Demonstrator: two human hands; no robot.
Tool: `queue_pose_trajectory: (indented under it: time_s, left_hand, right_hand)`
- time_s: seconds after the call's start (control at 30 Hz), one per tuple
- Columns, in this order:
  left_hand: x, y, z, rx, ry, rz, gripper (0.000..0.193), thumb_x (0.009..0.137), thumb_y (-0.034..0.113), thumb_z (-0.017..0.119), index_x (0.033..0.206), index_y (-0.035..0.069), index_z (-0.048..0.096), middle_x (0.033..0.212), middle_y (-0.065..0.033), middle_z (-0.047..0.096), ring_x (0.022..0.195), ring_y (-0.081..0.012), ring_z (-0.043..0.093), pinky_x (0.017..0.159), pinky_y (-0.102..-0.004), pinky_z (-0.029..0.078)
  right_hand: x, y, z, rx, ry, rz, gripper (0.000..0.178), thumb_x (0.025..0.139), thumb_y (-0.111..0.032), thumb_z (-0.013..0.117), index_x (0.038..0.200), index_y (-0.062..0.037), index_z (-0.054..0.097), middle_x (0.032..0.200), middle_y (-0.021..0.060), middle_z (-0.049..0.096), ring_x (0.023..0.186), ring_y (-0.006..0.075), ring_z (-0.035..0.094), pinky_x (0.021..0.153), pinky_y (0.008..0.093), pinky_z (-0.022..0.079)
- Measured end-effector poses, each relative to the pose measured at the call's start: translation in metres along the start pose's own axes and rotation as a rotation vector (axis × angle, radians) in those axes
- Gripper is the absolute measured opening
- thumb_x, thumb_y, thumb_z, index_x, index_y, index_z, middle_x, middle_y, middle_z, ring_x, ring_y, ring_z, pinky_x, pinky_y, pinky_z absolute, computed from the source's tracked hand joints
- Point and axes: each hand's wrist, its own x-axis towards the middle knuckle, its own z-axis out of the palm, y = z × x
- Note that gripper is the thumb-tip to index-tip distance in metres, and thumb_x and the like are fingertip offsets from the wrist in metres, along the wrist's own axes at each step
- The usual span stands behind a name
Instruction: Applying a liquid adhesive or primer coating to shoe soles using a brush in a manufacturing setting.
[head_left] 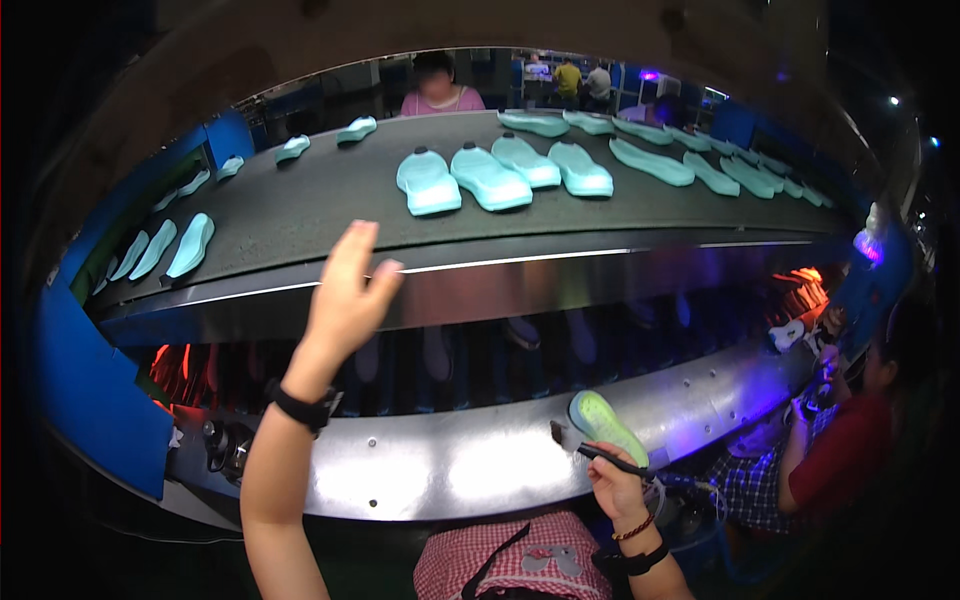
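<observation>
Head view: the right hand (617, 492) is gripping a black-handled tool (612, 459), whose blurred tip is pointing left. Just above the fingers, a yellow-green sole (607, 424) is lying over the metal ledge (420, 465), its long axis slanting from upper left to lower right; one rounded end is pointing up and left, while the other is disappearing behind the handle and hand. Whether the fingers are also holding the sole, I cannot tell.

The left hand (350, 290) is hovering empty in front of the conveyor belt (330, 185), fingers extended upward and thumb spread. Beyond it, four turquoise soles (490, 180) are standing out mid-belt, their dark-tipped ends pointing away; others are crowding toward the right edge, overlapping and growing hard to separate. Under the belt, shadow is obscuring soles on the lower tier (480, 350). At the right, a co-worker in a red sleeve (845, 465) is sitting partly lost in darkness. A checked apron (510, 560) is being cut off below.
</observation>
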Motion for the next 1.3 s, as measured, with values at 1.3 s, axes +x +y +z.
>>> queue_pose_trajectory:
  time_s: [1.3]
  left_hand:
    - [-0.252, 0.07, 0.064, -1.729, -0.583, -1.239, 0.074, 0.078, 0.047, 0.055, 0.128, -0.002, 0.032, 0.116, -0.0245, 0.048, 0.101, -0.0391, 0.053, 0.087, -0.0496, 0.044]
  right_hand:
    - [0.004, -0.011, -0.01, -0.085, 0.017, -0.029, 0.018, 0.078, 0.003, 0.055, 0.096, 0.0007, 0.057, 0.093, 0.0137, 0.061, 0.079, 0.0189, 0.059, 0.072, 0.0278, 0.047]
